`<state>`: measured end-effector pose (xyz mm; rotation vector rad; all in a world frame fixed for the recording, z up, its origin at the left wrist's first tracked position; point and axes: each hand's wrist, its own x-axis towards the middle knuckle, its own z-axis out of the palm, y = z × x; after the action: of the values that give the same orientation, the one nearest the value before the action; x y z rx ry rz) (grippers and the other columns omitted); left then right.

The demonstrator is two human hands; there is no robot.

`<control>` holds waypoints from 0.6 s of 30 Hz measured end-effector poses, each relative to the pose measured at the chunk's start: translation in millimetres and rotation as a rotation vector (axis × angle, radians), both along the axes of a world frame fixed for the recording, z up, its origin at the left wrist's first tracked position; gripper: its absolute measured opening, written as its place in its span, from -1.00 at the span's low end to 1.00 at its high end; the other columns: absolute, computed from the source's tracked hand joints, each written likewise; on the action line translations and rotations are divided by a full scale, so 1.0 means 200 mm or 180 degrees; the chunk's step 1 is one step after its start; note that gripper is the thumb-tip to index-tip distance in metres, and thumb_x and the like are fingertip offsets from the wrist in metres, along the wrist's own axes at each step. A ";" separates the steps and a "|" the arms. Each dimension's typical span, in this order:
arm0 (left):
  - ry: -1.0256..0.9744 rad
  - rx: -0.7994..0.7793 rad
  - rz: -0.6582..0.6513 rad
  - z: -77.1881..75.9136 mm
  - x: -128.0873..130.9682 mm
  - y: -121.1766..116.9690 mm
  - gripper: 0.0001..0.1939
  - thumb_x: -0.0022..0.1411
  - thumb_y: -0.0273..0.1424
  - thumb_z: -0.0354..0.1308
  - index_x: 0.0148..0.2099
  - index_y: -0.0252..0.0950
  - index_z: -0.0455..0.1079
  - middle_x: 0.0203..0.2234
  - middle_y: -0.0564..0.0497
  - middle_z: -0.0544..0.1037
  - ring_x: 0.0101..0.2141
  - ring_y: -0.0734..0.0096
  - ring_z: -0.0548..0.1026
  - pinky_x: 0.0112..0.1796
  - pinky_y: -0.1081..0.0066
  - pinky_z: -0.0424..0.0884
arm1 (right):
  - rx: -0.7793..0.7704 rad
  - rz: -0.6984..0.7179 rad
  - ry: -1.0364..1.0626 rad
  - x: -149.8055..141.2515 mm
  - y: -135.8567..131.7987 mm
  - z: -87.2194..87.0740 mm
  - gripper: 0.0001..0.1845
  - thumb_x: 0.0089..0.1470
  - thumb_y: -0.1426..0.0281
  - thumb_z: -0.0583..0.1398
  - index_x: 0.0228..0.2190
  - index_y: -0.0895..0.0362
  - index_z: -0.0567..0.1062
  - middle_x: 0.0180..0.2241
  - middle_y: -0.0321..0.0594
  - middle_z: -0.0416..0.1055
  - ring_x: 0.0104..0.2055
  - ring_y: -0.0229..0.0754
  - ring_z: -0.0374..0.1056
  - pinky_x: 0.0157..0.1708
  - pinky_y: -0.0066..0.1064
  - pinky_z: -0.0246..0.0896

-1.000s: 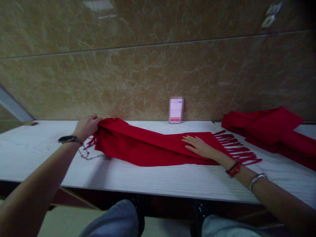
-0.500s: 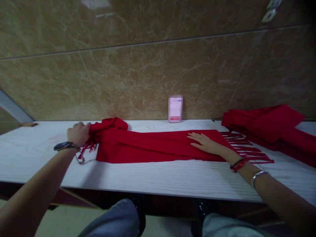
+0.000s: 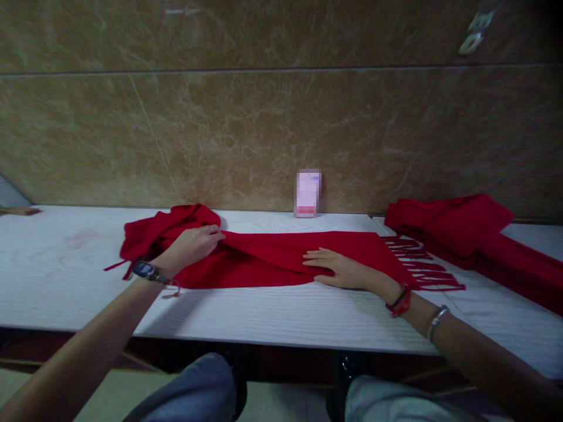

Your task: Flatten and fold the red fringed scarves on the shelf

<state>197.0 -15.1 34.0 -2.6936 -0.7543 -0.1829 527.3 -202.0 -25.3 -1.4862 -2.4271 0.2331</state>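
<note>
A long red scarf (image 3: 272,258) with fringed ends lies lengthwise on the white table (image 3: 281,310). My left hand (image 3: 193,243) rests on its left part, fingers curled and pinching a fold of the cloth. Beyond that hand the scarf's left end is bunched in a heap. My right hand (image 3: 338,271) lies flat on the middle of the scarf with fingers stretched out, pressing it down. The right fringe (image 3: 422,266) spreads out on the table past my right wrist.
A second pile of red scarf cloth (image 3: 470,240) lies at the right, near the wall. A small pink box (image 3: 307,193) stands against the brown marble wall behind the scarf. My knees show below the table's front edge.
My left hand let go of the scarf's left end and moved right onto the cloth, taking hold of a fold. My right hand slid left toward the middle. The left end now lies bunched.
</note>
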 end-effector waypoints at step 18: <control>0.0847 -0.0780 -0.0040 -0.03 -0.09 -0.15 -0.74 0.05 -0.49 -0.08 -0.21 -0.29 0.35 -0.29 -0.06 0.50 -0.32 0.29 0.46 -0.33 0.38 0.34 | -0.0022 0.0254 0.0117 0.05 -0.09 0.02 -0.62 0.19 0.36 -0.04 0.03 -0.04 0.29 0.13 -0.31 0.15 0.21 -0.23 -0.06 0.20 -0.15 -0.22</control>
<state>178.1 -45.4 27.6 -2.8702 -0.7175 0.2785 537.2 -219.3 -20.9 -1.3771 -2.4613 0.2835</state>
